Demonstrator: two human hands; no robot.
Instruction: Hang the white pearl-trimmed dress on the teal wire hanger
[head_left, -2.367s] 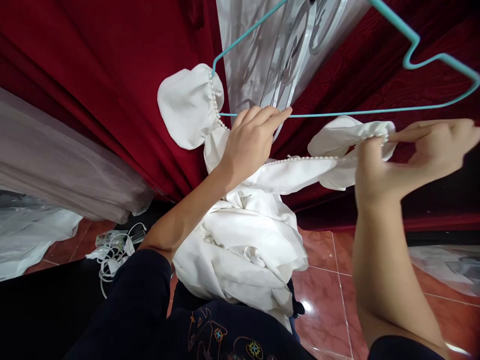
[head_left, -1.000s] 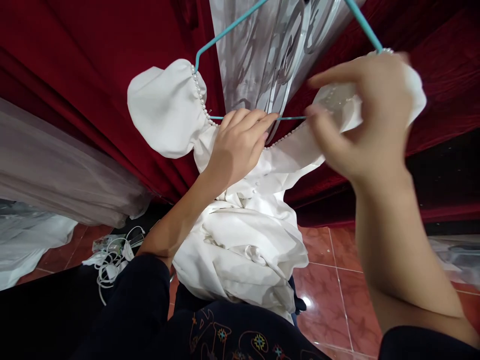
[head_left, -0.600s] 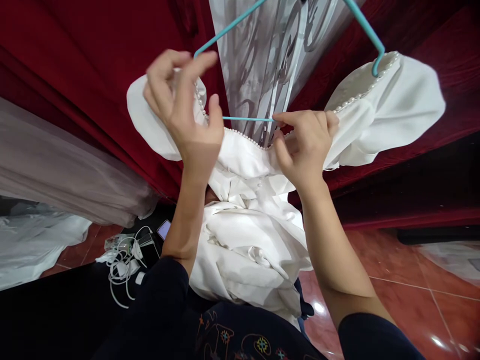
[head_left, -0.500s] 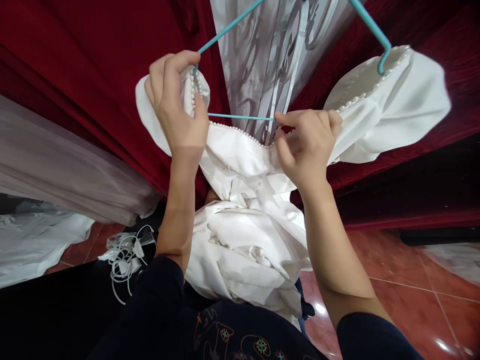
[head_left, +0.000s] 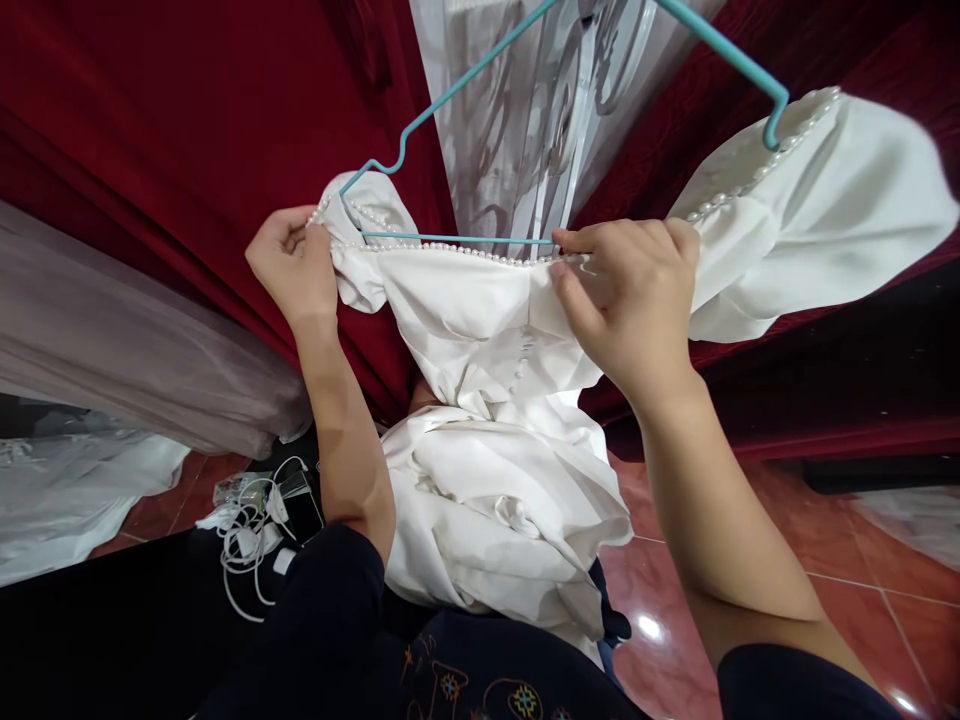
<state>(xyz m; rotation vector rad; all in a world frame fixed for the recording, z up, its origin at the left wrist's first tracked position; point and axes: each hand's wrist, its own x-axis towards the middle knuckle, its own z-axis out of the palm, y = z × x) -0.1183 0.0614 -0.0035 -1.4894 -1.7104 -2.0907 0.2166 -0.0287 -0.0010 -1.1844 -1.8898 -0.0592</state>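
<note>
"Gripped at both places?"

"Left hand (head_left: 292, 265), yes: it pinches the pearl trim (head_left: 327, 205) of the near puff sleeve (head_left: 361, 285). Right hand (head_left: 637, 290) is curled over the neckline, seemingly holding the lower bar (head_left: 487, 239) of the turquoise hanger (head_left: 720, 47); whether it nips cloth too is hidden."

"And the white dress (head_left: 457, 290)?"

"Bodice spread below the lower bar, a sleeve at each end of the hanger. At the right end, the tip sits inside the other puff sleeve (head_left: 847, 220), by its pearl edge. The skirt (head_left: 495, 510) is bunched down towards the person's body."

"Heavy?"

"I'd guess the skirt carries most of the weight and would drag on the bodice. The cloth looks soft, fairly thick and smooth enough to slide off bare wire. Hanger's stiff, though thin."

"So where would you take it?"

"By the firm seam just under the beads, thumb outside, fingers inside, with the lower bar steadied near its middle. I'd not tug the pearls; their stitching is probably the fragile part."
</note>
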